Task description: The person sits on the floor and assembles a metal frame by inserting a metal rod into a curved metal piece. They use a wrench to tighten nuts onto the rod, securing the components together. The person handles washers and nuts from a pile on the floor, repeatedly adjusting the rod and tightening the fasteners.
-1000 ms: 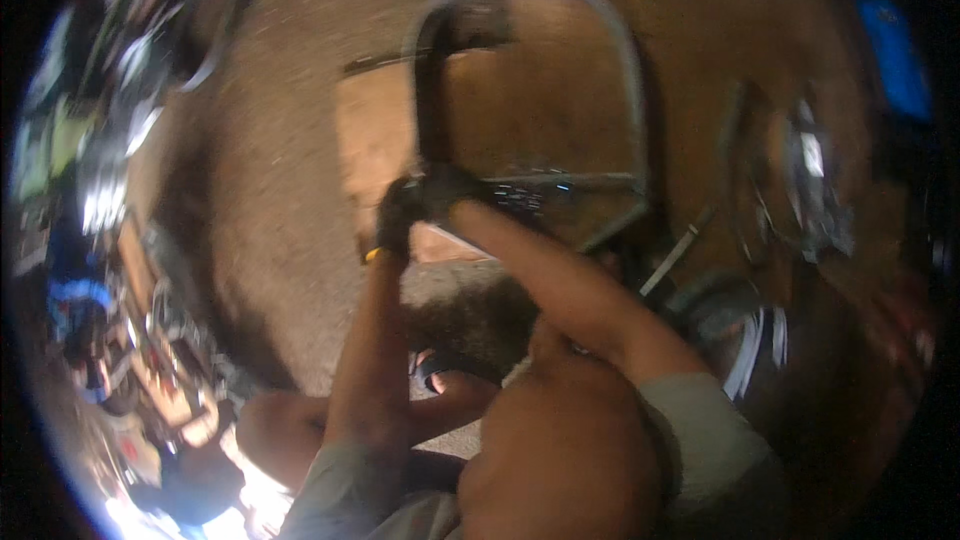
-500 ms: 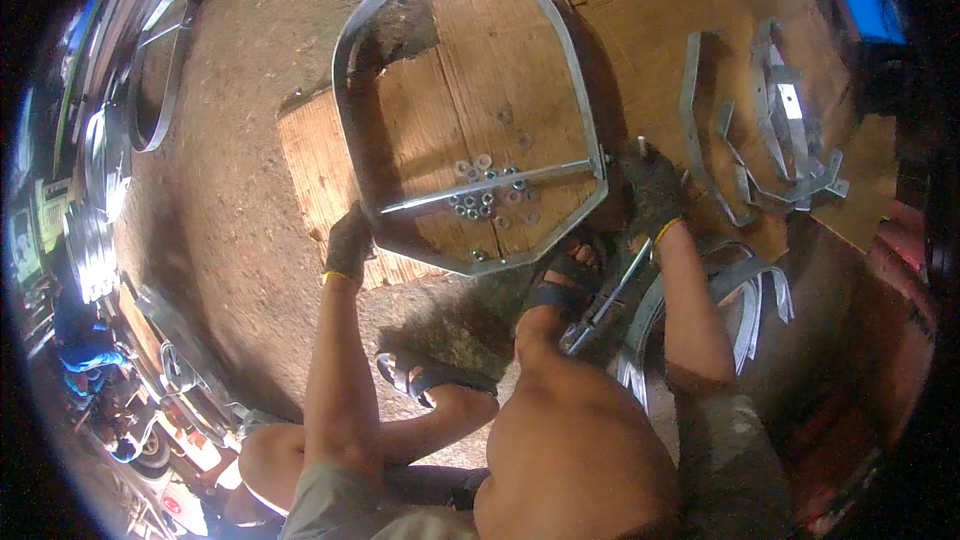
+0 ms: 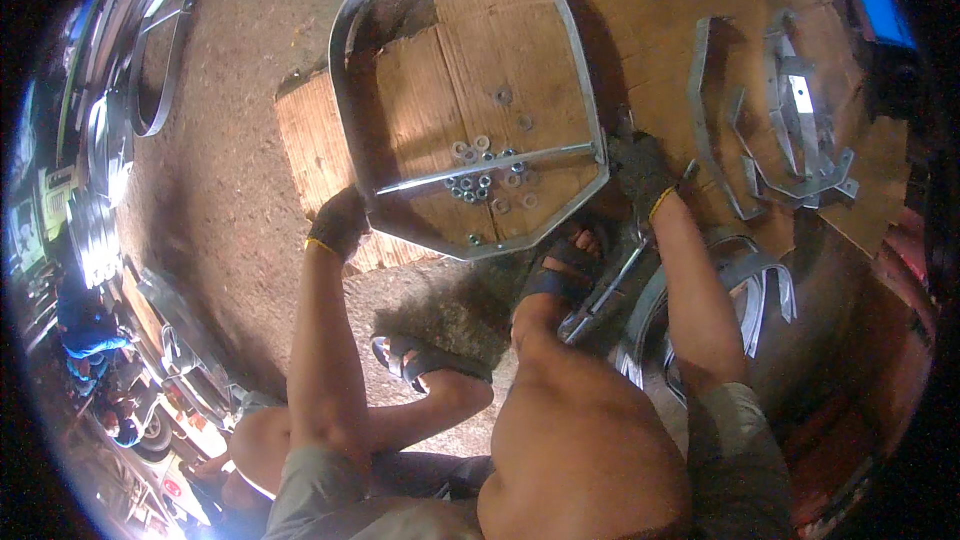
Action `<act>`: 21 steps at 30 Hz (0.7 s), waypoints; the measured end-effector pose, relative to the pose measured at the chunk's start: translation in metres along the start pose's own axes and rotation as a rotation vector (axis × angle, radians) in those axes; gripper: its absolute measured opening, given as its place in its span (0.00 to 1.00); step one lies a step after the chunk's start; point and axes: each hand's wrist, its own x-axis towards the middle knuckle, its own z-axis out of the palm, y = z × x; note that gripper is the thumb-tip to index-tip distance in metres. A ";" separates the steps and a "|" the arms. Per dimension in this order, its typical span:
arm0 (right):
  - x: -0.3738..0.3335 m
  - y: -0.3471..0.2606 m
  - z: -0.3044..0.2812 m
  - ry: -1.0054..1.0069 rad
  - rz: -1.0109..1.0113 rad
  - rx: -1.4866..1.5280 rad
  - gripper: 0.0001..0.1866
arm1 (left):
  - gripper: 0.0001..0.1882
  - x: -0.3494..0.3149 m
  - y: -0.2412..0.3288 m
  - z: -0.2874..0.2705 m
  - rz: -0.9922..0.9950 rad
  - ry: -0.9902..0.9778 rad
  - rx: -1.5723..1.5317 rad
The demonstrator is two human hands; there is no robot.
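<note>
A flat-bar metal frame (image 3: 345, 130), rounded at the far end and angled at the near end, is tilted over the cardboard. A thin metal rod (image 3: 480, 168) crosses it from side to side. My left hand (image 3: 340, 222), in a dark glove with a yellow cuff, is closed on the frame's left corner by the rod's end. My right hand (image 3: 642, 175), gloved alike, is closed at the rod's right end. A small piece sticks up from its fingers, too unclear to name. Several nuts (image 3: 468, 188) and washers (image 3: 501, 206) lie on cardboard (image 3: 400, 90) inside the frame's outline.
Bent metal brackets (image 3: 705, 120) lie on cardboard at the right. Curved metal strips (image 3: 760, 275) rest beside my right forearm, near a long metal tool (image 3: 605, 295). My sandalled foot (image 3: 565, 260) is close to the frame. Another frame (image 3: 155, 70) and metal strips (image 3: 100, 230) are at the left.
My right hand has come in against the frame's right corner, bringing the small piece it holds to the rod's end. My left hand keeps its grip on the frame. The view has shifted slightly.
</note>
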 end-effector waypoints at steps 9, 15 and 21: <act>0.026 0.004 -0.008 -0.363 -0.189 -0.315 0.07 | 0.12 -0.006 0.004 -0.009 0.336 -0.036 0.659; 0.015 -0.021 -0.029 -0.122 0.444 0.545 0.12 | 0.06 -0.006 -0.014 -0.015 0.247 0.081 0.794; 0.003 0.025 0.022 -0.197 0.148 0.186 0.20 | 0.05 0.002 -0.013 -0.005 0.113 0.063 0.377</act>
